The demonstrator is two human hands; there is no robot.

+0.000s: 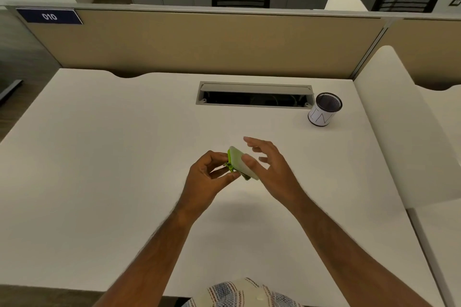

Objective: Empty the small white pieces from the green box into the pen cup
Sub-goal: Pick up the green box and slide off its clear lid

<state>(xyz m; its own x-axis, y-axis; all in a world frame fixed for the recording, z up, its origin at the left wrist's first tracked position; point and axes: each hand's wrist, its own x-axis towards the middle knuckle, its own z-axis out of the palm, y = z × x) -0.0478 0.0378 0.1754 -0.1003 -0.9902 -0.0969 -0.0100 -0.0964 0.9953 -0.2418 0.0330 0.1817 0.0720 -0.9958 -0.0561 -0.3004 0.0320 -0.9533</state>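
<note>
A small green box point(239, 161) with a pale translucent lid is held tilted above the middle of the white desk point(124, 157). My left hand point(210, 173) pinches its left and lower edge between thumb and fingers. My right hand point(268, 164) has its thumb pressed on the lid's right end, the other fingers spread and lifted. The small white pieces are not visible; whether the lid is latched I cannot tell. The black mesh pen cup point(325, 109), wrapped in white paper with drawn letters, stands upright at the far right of the desk, well away from both hands.
An open grey cable tray point(254, 95) is recessed in the desk just left of the cup. A tan partition point(199, 42) closes the far edge. A white divider point(399, 132) bounds the right side. Two black mesh chairs and grey lockers stand beyond.
</note>
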